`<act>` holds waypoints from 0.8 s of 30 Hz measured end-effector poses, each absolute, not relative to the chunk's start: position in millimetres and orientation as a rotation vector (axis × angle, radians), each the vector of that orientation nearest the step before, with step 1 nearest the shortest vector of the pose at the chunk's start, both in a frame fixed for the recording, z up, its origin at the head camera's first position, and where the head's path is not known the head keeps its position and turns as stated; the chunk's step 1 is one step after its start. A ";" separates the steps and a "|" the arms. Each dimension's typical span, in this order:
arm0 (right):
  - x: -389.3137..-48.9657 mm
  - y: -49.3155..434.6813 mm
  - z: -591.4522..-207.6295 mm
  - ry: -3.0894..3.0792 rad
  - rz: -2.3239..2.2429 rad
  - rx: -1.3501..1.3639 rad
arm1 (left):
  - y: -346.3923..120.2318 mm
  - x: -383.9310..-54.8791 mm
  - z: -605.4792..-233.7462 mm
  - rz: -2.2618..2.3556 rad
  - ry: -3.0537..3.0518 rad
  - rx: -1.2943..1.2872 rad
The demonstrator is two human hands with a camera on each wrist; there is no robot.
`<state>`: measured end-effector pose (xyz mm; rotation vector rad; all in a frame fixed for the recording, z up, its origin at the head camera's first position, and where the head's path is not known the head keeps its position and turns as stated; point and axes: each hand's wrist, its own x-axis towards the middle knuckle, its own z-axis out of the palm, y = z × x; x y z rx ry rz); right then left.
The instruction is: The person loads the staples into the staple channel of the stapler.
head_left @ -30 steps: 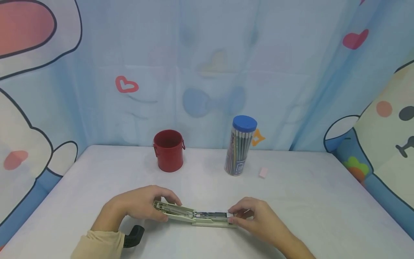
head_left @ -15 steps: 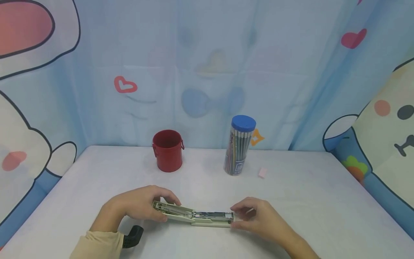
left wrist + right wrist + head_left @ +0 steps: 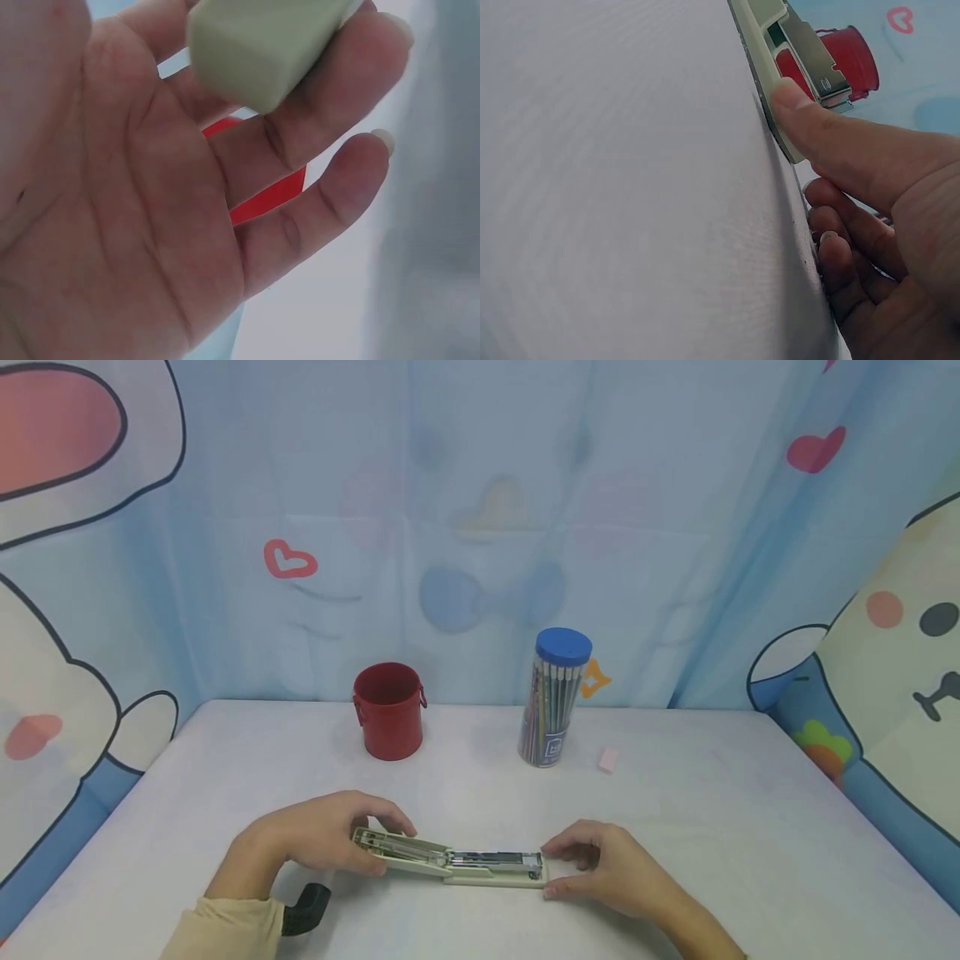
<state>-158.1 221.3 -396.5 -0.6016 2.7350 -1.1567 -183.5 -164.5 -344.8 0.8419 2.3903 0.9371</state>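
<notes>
A pale green stapler (image 3: 491, 881) lies on the table, hinged wide apart, its metal staple channel (image 3: 497, 861) uncovered. My left hand (image 3: 322, 832) grips the raised top cover (image 3: 405, 847) at its left end, thumb on the near side. In the left wrist view the cover's blunt end (image 3: 247, 56) sits between thumb and fingers. My right hand (image 3: 600, 866) is at the base's right end, index finger and thumb on either side of it. In the right wrist view the thumb (image 3: 799, 105) overlaps the base's side, with the other fingers bent low beside the table.
A red metal bucket (image 3: 393, 727) stands at the back, left of centre. To its right is a tall clear tube of pencils (image 3: 551, 710) with a blue lid. A small pink block (image 3: 608, 760) lies beside the tube. A black device (image 3: 306, 910) sits at the left wrist.
My right fingers have drawn back rightward from the end of the staple channel to the tip of the base, leaving that end uncovered. The left hand and the stapler stay in place.
</notes>
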 end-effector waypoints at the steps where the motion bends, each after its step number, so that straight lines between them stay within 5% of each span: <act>1: -158.2 221.1 -397.1 2.735 -1.160 -0.601 | -165.8 -183.5 -344.4 0.934 2.394 0.839; 24: -156.3 219.6 -399.7 2.759 -1.134 -0.633 | -169.4 -179.6 -333.0 0.947 2.434 0.824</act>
